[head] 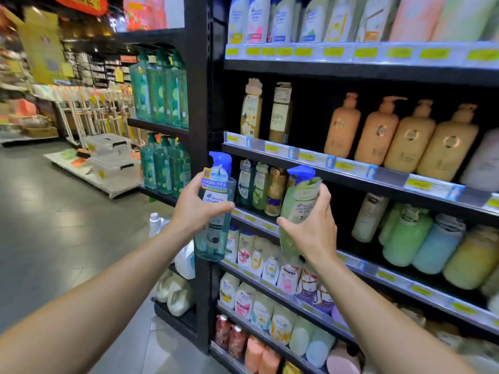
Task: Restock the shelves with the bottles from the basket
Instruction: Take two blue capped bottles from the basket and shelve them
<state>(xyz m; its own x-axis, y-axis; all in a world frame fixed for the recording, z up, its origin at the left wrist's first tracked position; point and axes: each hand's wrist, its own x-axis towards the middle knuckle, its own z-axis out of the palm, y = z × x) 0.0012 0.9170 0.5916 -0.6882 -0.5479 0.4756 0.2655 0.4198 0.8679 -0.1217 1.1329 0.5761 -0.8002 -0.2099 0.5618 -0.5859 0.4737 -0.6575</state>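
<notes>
Two bare forearms rise from the lower corners of the frame toward its centre, each hand carrying one pump bottle upright in front of the shelving. The left hand (201,203) wraps its fingers and thumb around the waist of a clear blue bottle (214,209), just left of centre; the right hand (313,225) grips a pale green bottle (298,209) the same way, thumb at its lower left, fingers curled over the far side. Both bottles appear full, so they are judged fairly heavy, rigid-walled and smooth; a slick label could slip, and the mid-body hold shown is judged sounder than lifting by the blue pump head (220,159), which may turn or depress. Both wrists are roughly level, palms facing inward. Beyond the hands, at centre, a black shelf (351,175) edged with yellow price tags holds a short row of similar bottles (259,186), with a dark gap to their right that is judged a likely slot. Orange pump bottles (399,136) stand on the tier above, at right. The basket is out of view.
</notes>
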